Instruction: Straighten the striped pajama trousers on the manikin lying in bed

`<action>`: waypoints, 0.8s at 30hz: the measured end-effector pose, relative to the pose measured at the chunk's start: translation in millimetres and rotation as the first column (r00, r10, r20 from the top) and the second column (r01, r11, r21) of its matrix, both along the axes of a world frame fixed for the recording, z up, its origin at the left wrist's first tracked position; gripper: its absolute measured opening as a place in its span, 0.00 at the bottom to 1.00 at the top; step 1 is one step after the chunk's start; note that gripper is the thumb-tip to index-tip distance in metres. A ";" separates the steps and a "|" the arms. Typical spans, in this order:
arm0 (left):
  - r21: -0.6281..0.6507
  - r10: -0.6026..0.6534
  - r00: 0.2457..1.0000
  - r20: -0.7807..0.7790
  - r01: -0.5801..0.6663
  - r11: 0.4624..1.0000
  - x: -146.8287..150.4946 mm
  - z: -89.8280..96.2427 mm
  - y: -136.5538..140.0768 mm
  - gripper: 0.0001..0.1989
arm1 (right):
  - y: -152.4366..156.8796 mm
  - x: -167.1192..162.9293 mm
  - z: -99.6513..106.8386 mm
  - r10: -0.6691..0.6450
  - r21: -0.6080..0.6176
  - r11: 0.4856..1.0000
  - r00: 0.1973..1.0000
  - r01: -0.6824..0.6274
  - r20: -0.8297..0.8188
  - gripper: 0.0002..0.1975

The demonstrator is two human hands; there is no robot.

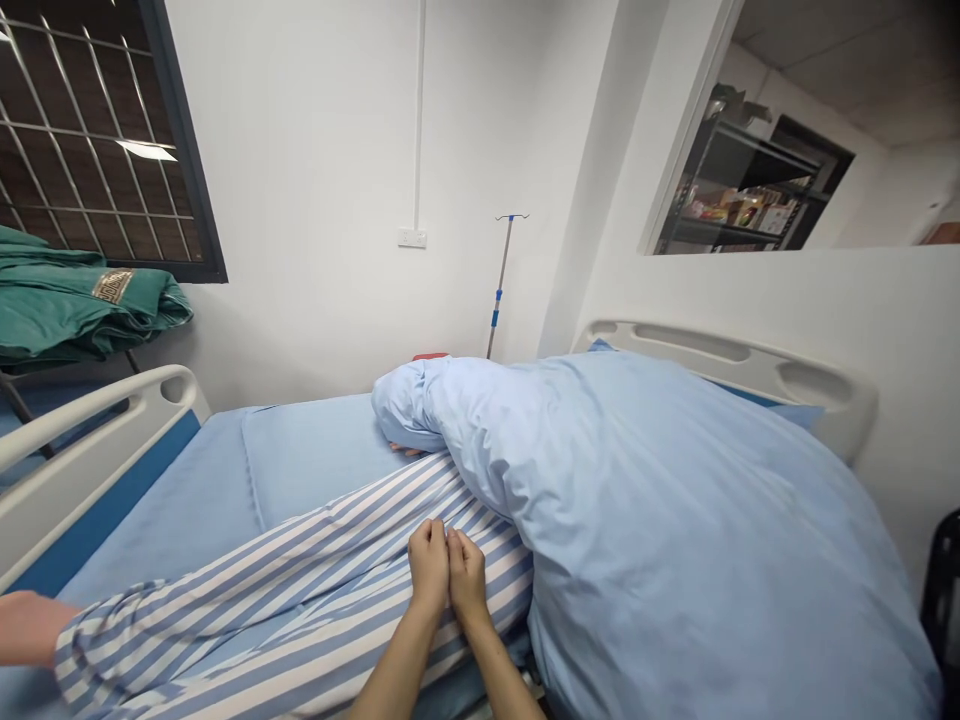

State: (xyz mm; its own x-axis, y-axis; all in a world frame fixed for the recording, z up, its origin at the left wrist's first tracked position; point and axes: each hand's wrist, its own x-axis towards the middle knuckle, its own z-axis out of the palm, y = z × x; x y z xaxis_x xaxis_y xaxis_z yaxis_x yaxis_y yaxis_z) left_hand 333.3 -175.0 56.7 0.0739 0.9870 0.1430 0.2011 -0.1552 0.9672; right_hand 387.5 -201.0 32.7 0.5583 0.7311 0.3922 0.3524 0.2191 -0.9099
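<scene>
My left hand (429,562) and my right hand (467,572) are side by side, knuckles touching or nearly so, both curled into fists. They are at the thigh of striped blue-and-white trousers (360,565) worn by a figure lying on the bed. I see nothing in either fist, though the palm sides are hidden; whether they press on the cloth I cannot tell. Just right of my hands, a light blue quilt (675,500) covers the figure's upper body. A bare foot (30,628) sticks out of the trouser cuff at the far left. Some fingertips (405,450) show under the quilt's edge.
The bed's footboard (112,400) stands at left, its headboard (750,365) at right. Behind the bed are an IV pole (503,280) and a wall socket (412,238). Green folded cloth (67,305) lies by a barred window (82,130). A dark object (941,590) is at the right edge.
</scene>
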 end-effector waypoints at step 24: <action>0.151 -0.043 0.848 -0.527 0.144 0.978 6.2 -24.0 -20.4 0.14 | -5.8 41.0 24.9 0.039 -0.171 0.981 0.761 0.095 0.648 0.19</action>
State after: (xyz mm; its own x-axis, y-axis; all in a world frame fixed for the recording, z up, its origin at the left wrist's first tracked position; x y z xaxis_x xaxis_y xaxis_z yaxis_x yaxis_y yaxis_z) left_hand 339.6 -195.4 32.6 0.2775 0.9329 0.2298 0.6409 -0.3579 0.6791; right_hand 428.5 -206.8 57.6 0.2426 0.8139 0.5280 0.8730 0.0542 -0.4847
